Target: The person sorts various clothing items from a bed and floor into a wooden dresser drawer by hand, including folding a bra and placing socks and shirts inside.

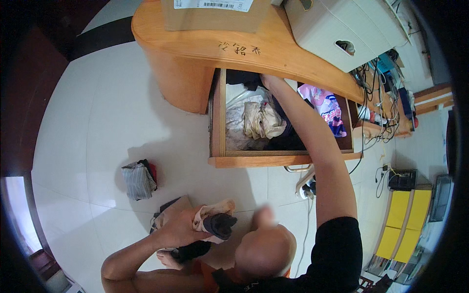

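My left hand is closed around a bunch of small crumpled clothes, beige with a dark piece, low above the floor. More dark cloth hangs or lies just below it. My right arm reaches into the pulled-out wooden drawer. At the drawer's back, my right hand is beside black cloth, its fingers hidden. Inside the drawer lie a crumpled cream garment, pale and dark cloth, and a pink and purple printed package.
A folded grey striped garment with red and dark cloth sits on the tiled floor at left. The desk overhangs the drawer, carrying a cardboard box and a white case. Loose cables hang at right. My bare knee is raised near the drawer.
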A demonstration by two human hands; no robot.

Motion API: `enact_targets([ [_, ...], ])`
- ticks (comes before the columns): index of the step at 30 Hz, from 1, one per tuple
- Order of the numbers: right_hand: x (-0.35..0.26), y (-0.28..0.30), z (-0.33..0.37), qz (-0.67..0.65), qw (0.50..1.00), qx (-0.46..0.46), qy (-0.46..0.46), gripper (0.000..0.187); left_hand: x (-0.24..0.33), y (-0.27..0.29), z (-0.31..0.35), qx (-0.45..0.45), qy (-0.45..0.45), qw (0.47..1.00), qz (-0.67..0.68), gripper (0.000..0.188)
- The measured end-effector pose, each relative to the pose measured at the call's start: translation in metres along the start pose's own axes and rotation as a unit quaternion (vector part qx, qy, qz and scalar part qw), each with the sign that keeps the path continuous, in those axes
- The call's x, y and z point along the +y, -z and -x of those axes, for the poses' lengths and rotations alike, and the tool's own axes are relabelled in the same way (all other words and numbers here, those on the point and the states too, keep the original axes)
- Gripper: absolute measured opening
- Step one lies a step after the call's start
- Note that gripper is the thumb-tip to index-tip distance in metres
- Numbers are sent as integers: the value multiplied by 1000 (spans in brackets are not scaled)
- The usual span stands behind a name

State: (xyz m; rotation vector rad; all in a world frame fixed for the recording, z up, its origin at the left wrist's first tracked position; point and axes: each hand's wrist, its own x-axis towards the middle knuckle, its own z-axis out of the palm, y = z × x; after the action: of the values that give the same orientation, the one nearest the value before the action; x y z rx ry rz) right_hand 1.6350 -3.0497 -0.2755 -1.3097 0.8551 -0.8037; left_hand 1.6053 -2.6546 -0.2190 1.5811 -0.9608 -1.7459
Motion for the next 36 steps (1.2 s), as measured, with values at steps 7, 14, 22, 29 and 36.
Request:
enact_targets([
  [7, 12, -23, -8, 151, 981, 2, 124, 52, -16, -2, -10, 11, -16, 998, 56, 52],
  [14, -11, -15, 15, 269, 943, -175, 92, 59, -16, 2, -6, 6, 1, 999, 31, 50],
  [22, 3, 23, 45, 564, 789, -184, 161, 82, -22, 0, -2, -4, 12, 999, 49, 52],
  [29, -34, 63, 98, 762, 426, -485, 53, 51, -38, -1, -3, -5, 2, 1000, 22, 53],
  [36, -21, 69, 93, 692, 504, -429, 288, 27, -32, -1, -3, -4, -33, 999, 32, 51],
])
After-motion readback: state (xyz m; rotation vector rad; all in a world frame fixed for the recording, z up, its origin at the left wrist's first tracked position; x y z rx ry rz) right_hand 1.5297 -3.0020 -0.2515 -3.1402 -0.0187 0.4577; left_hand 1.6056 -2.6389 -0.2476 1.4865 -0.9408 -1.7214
